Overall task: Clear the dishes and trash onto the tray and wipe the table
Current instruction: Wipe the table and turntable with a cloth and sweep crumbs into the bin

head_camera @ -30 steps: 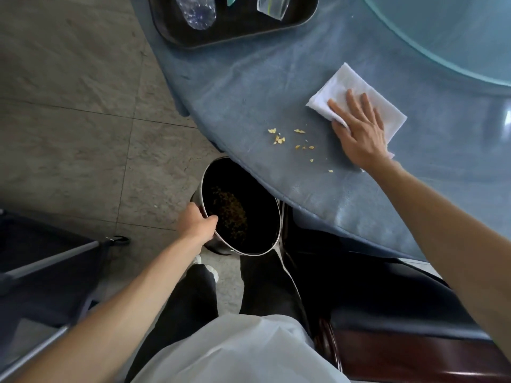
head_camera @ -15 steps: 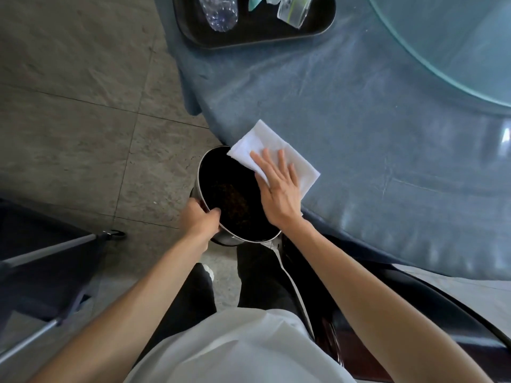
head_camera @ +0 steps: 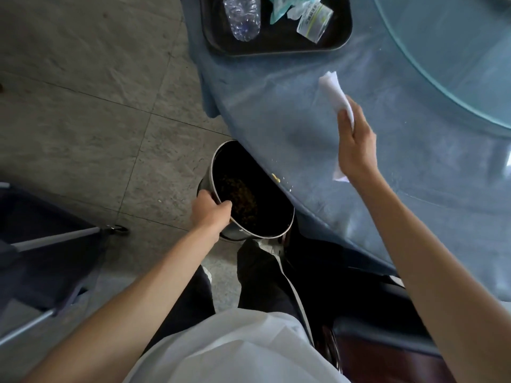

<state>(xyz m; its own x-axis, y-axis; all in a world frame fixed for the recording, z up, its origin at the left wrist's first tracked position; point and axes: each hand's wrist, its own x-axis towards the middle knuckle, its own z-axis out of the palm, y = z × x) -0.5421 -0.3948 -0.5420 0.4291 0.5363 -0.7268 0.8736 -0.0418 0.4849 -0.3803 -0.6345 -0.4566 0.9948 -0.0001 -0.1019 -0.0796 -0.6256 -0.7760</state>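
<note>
Seen from above, a person's two bare forearms reached up from the bottom of the frame. At centre, the left hand (head_camera: 211,210) clenched the rim of a dark metal bin (head_camera: 250,194), fingers hooked inside, holding it just under the edge of the table (head_camera: 304,128), which was covered in blue cloth. A few yellow crumbs (head_camera: 275,177) lay on the cloth at that edge, right beside the bin. Further up, at centre right, the right hand (head_camera: 356,145) gripped a bunched white cloth (head_camera: 336,92), apparently lifted off the table. At the top of the frame sat a black tray (head_camera: 343,37) holding a crushed plastic bottle (head_camera: 243,16) and wrappers (head_camera: 313,19). Judging by this, clearing looked done and wiping was nearly finished; the last crumbs remained to be swept into the bin.
</note>
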